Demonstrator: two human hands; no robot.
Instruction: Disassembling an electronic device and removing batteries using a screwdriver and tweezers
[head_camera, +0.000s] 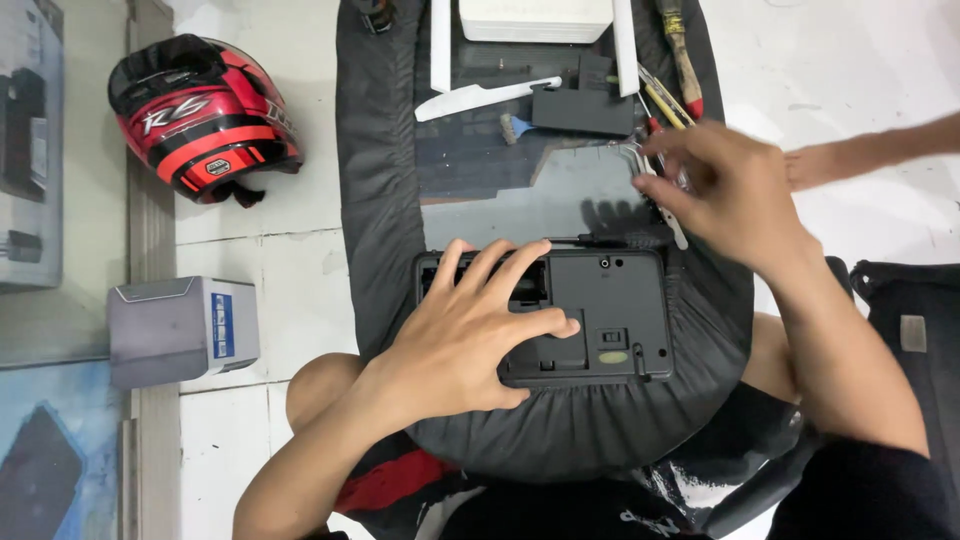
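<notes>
Left fingers: spread wide and pressed flat on the black plastic device, gripping nothing
Left hand: lies over the device's left half, thumb pointing right along its lower part
Right fingers: bent and bunched over a cluster of small metal tools; whether they grip one cannot be told
Right hand: far and right of the device, just beside the tools
Device: near end of a dark fabric cover, a black screwdriver along its far edge
Far end: white plastic blade, small brush, black block
Left floor: red and black helmet, with a grey box nearer
Right edge: another person's forearm enters
</notes>
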